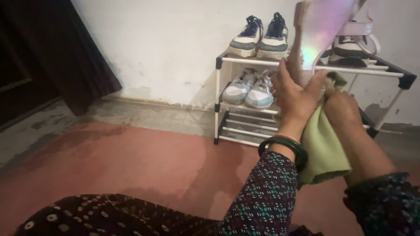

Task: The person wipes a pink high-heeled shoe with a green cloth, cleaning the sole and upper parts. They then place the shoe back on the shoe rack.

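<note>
Up in front of the shoe rack (pixel 222 83), left hand (pixel 294 94) fingers grip a shiny sandal (pixel 318 30) steady so right hand (pixel 343 109) fingers can press the green cloth (pixel 323 146) on it.

no packages, labels, signs, screens

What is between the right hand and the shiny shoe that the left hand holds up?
A green cloth lies between them: the right hand presses it against the lower end of the shiny shoe. The left hand grips the shoe directly, with nothing between.
</note>
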